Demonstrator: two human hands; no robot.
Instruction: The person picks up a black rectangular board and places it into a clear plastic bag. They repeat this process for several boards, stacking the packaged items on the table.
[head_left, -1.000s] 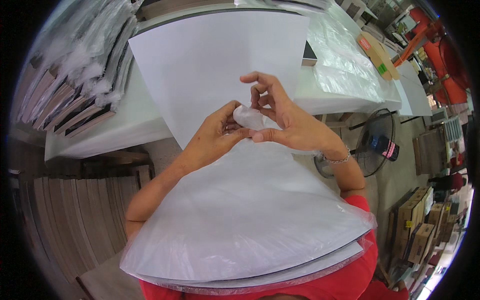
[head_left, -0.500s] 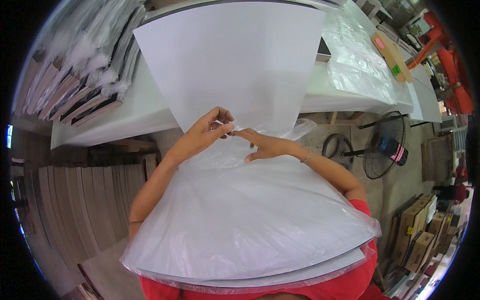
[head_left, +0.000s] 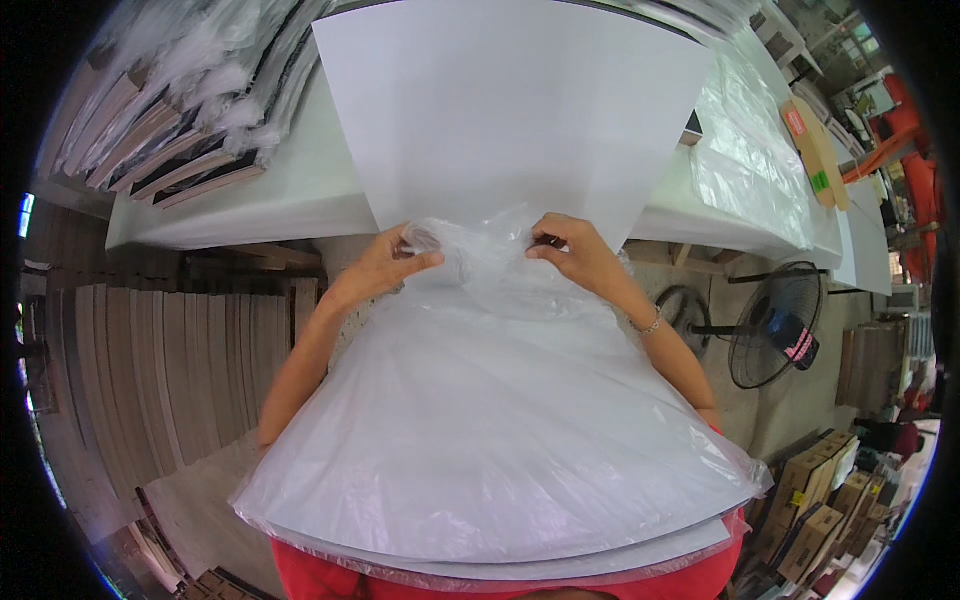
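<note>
Clear plastic bag [head_left: 470,410] with flat white sheets [head_left: 655,545] inside lies just below the hands. A second ago its far end was wadded up; now it's spread out, so looks loosened. Left hand [head_left: 385,265] and right hand [head_left: 580,255] each pinch a side, apart. Big white panel [head_left: 510,110] just beyond them.

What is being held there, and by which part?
A clear plastic bag, by the loose, bunched end farthest from the person: the left grip pinches its left side, the right grip its right.
</note>
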